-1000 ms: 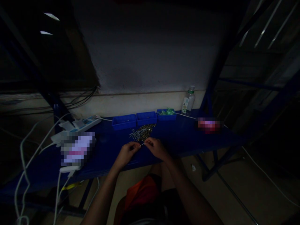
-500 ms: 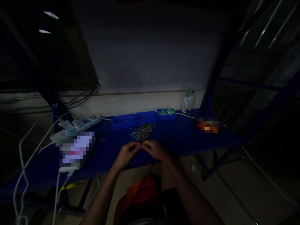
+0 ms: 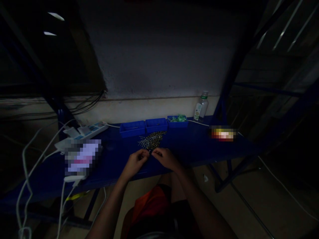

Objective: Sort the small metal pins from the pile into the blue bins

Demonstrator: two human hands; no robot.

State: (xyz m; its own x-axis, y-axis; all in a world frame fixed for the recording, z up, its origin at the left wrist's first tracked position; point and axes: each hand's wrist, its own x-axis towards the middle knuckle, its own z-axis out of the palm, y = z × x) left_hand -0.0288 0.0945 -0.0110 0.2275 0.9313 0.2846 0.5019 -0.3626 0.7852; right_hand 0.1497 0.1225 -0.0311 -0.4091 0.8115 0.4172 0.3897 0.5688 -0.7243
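My left hand is closed in a pinch just over the blue table, with a tiny bright metal piece at its fingertips. Facing it across a narrow gap, my right hand also has thumb and forefinger pressed together; whatever they hold is too small and dark to make out. Right behind both hands lies a loose pile of thin metal pins, silvery on the left and brassy on the right.
Blue trays stand along the wall, the rightmost holding crumpled green plastic. A clear bottle is at the back right. Leftward are a power strip, white cables and a blurred purple item. A blurred orange item lies rightward.
My fingertips have parted slightly; the slim silvery piece that spanned between both hands now shows only as a speck by the left. The view has shifted a little.
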